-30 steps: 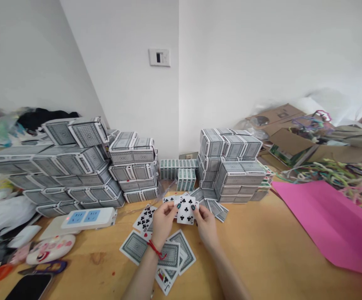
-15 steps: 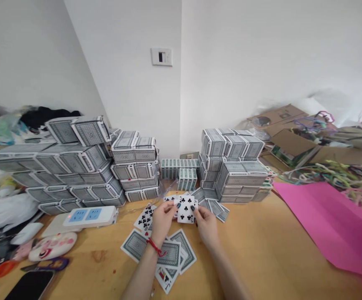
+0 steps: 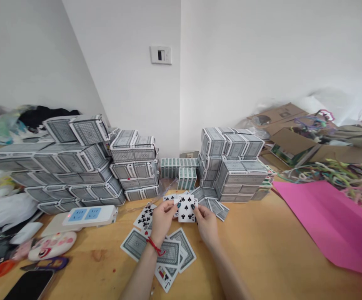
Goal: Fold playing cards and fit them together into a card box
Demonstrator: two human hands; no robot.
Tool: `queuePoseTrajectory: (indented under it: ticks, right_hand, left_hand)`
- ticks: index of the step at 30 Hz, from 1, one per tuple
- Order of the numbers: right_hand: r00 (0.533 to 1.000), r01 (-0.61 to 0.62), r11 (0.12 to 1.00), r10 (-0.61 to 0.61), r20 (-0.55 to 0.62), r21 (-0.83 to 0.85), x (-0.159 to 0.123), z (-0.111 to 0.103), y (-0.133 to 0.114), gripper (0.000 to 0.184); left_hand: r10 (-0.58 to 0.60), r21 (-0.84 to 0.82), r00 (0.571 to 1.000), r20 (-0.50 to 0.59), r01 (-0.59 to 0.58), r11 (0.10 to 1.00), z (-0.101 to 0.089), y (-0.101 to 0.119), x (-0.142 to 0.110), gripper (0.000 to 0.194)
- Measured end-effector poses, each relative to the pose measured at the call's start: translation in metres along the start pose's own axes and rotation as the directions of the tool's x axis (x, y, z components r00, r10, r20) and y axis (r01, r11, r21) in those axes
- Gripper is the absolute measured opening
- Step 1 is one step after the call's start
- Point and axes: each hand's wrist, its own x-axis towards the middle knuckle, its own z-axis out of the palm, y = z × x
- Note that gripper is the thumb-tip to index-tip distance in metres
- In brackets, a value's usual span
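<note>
A five of clubs playing card is held upright, its face toward me. My left hand pinches its left edge between thumb and fingers, and my right hand grips the right edge the same way. Behind it shows part of a six card, mostly hidden. A ten of clubs lies face up left of my left hand. Under my left wrist, face-down cards overlap a face-up jack. Past the hands, more loose cards lie scattered face down.
Stacks of grey-patterned card blocks stand at the left, the centre left and the right. Small green decks sit between them. A power strip, a phone, pink paper and cardboard boxes are around.
Almost nothing differs. Both hands keep hold of the five of clubs, and the view has shifted very slightly.
</note>
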Motion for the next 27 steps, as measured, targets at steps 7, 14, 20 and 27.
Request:
queuePoseTrajectory:
  ticks: [7,14,20,27]
  right_hand:
    - [1.0,0.004,1.0,-0.003,0.023,-0.018,0.0,0.0,0.0,0.038]
    - [1.0,0.029,0.998,-0.029,0.007,-0.051,0.0,0.0,0.0,0.041]
    - [0.998,0.012,0.999,-0.014,0.069,0.031,0.0,-0.002,-0.002,0.039]
    - [0.996,-0.045,0.995,0.038,0.082,0.089,0.003,-0.006,-0.003,0.036]
  left_hand:
    - [0.024,0.02,1.0,-0.008,-0.024,1.0,-0.002,0.0,0.0,0.025]
    - [-0.005,-0.008,1.0,-0.017,0.005,1.0,-0.002,-0.002,0.001,0.027]
    - [-0.079,-0.135,0.997,-0.007,0.077,0.988,-0.002,-0.004,0.001,0.029]
    - [-0.24,-0.39,0.931,0.276,0.337,0.857,-0.017,0.009,-0.002,0.026]
